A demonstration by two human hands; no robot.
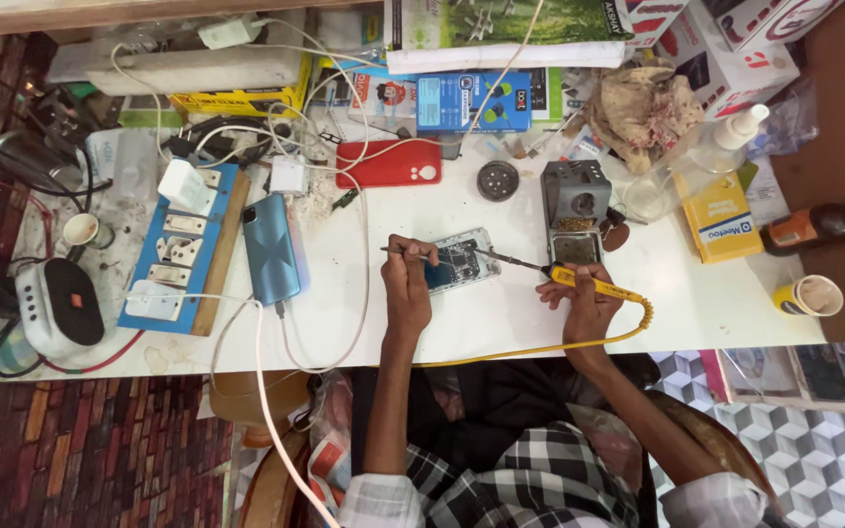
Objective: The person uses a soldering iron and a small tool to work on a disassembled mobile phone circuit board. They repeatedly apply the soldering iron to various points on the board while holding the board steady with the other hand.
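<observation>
**Both hands at the opened phone**

On the left of the white table (pixel 501 313) a blue switchboard (pixel 183 249) lies beside a blue phone (pixel 271 247). Your left hand (pixel 406 284) is closed on thin tweezers (pixel 405 252), resting against the opened phone (pixel 459 260) at the table's middle. Your right hand (pixel 584 303) grips a yellow soldering iron (pixel 579 281), tip on the phone's board. Just beyond stands the grey iron stand (pixel 576 210)

Left hand (pixel 407 284) lay palm-down near tabletop's front edge, fingers curled in a pinch, forearm straight back to body. Right hand (pixel 584 298) sat beside it, fist closed in a pen-style grip, wrist bent, forearm angling back-right.
</observation>
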